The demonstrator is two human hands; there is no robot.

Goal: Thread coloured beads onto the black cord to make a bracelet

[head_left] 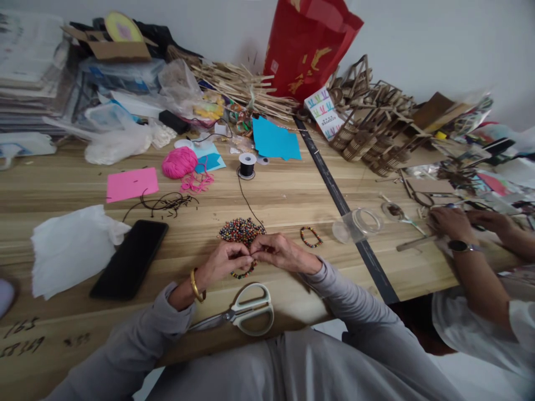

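My left hand [225, 263] and my right hand [279, 252] meet fingertip to fingertip, both pinched closed. Between them is a beaded bracelet [243, 274], its colourful loop hanging below the fingers; the exact grip point is too small to make out. Just beyond my hands lies a pile of multicoloured beads [241, 229]. Black cord [247, 201] runs from a white-rimmed spool [247, 166] down toward my right hand. A second beaded bracelet [311, 237] rests on the table to the right. White-handled scissors [253, 309] lie close to me, below my hands.
At left are a black phone [130, 259], white tissue [73, 248], cord scraps [167, 205], pink paper [132, 184] and pink yarn [179, 162]. A clear tape roll [366, 221] sits right. A co-worker's hands [453, 224] work farther right. Wooden strips [246, 86] and a red bag [307, 50] stand behind.
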